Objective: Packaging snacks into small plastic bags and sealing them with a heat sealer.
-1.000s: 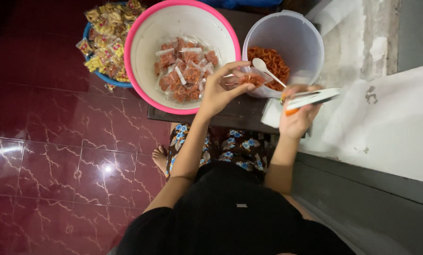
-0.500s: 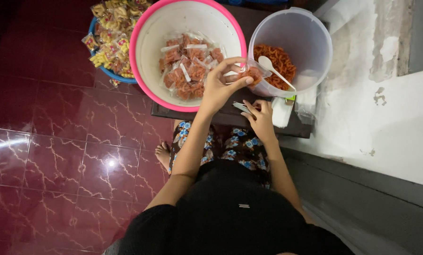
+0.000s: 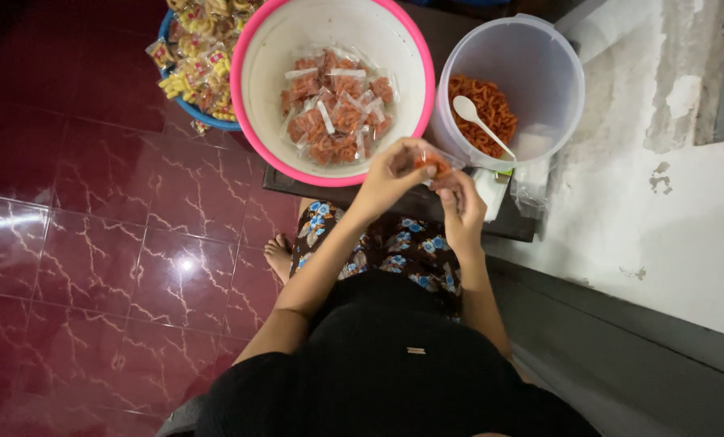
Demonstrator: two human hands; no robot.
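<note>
Apparently both hands pinch a half-hidden snack packet.

Left hand and right hand meet over dark board, both pinching small clear packet of orange snack. Pink basin holds filled packets. Clear bucket holds loose orange snack, white spoon. Blue basin with yellow packets, far left.

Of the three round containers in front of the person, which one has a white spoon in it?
The clear plastic bucket on the right, holding loose orange snacks and the white spoon.
</note>
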